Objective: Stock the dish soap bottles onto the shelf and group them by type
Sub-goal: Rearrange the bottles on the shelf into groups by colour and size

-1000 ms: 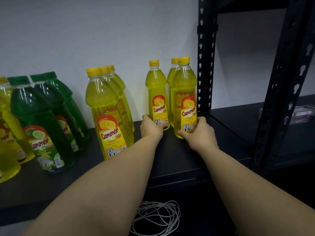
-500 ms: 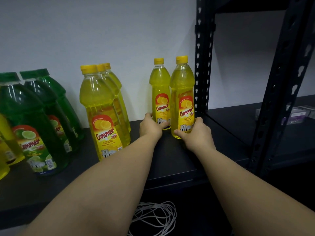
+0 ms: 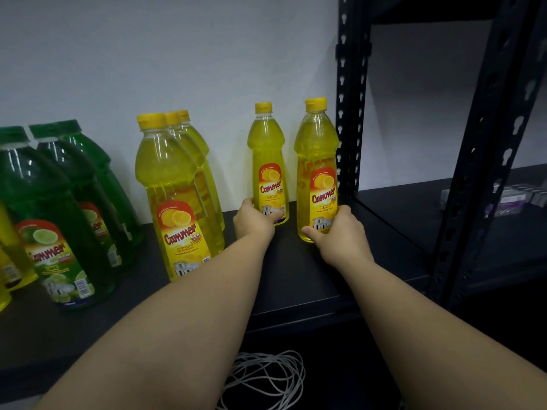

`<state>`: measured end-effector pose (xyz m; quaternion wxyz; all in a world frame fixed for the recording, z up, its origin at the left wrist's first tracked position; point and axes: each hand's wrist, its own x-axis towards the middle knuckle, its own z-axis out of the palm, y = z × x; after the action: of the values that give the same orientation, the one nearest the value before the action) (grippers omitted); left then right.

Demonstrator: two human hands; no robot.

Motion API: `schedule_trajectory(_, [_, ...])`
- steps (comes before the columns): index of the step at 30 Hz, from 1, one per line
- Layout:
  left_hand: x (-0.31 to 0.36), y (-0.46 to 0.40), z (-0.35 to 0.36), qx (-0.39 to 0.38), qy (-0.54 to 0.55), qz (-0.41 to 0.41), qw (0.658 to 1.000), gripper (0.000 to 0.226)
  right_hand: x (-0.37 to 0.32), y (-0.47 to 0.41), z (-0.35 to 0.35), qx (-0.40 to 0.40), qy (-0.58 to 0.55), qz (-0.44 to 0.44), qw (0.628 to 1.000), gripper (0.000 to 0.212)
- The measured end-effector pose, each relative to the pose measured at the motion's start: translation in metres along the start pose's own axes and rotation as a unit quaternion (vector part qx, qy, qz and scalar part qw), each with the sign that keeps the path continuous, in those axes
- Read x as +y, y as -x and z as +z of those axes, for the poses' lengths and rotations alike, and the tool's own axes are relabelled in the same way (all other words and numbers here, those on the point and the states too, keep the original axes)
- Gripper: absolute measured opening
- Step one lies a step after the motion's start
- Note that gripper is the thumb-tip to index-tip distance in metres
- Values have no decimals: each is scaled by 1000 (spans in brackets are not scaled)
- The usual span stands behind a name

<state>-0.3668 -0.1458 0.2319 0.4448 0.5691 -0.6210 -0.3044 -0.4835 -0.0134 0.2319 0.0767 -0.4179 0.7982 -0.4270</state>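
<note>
Shelf (image 3: 296, 279), right end: a bare gap lies between the two small yellow bottles, one (image 3: 268, 164) held by the left hand (image 3: 251, 220), the other (image 3: 316, 170) by the right hand (image 3: 340, 232). The black upright post (image 3: 350, 113) stands just beside the right bottle and blocks passage there. Front edge before both bottles: bare. Toward the left: a row of large yellow bottles (image 3: 174, 199), then green bottles (image 3: 62, 220), close together back to the wall.

Small yellow bottle, right of centre (image 3: 316, 173): label "Cammer", "LEMON".
Small yellow bottle, centre (image 3: 268, 164): "Cammer", "LEMON".
Large yellow bottle, centre-left (image 3: 174, 196): "Cammer", "NEW", "LEMON".
Green bottle, left (image 3: 50, 220): "Cammer", partly blurred.
</note>
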Motion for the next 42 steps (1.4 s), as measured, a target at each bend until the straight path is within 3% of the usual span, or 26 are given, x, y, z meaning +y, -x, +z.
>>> schedule_trajectory(9, [5,4,-3,10,-2,-12,1000,78,0,1,-1,0,1,-1,1000,74])
schedule_trajectory(17, [2,7,-4,-16,-37,20,999,61,1,0,1,-1,-1,0,1000,75])
schedule_trajectory(25, [10,14,-8,-24,-42,11,999,67,0,0,1,0,7,-2,1000,73])
schedule_trajectory(32, [3,42,-31,-68,-170,24,983,66,-3,4,-3,-6,1,9,1000,69])
schedule_trajectory(37, [-16,64,-59,-102,-213,87,968,68,-14,15,-1,-32,21,-8,999,85])
schedule_trajectory(42, [-22,73,-69,-101,-162,89,978,69,-34,20,14,-43,44,-20,998,94])
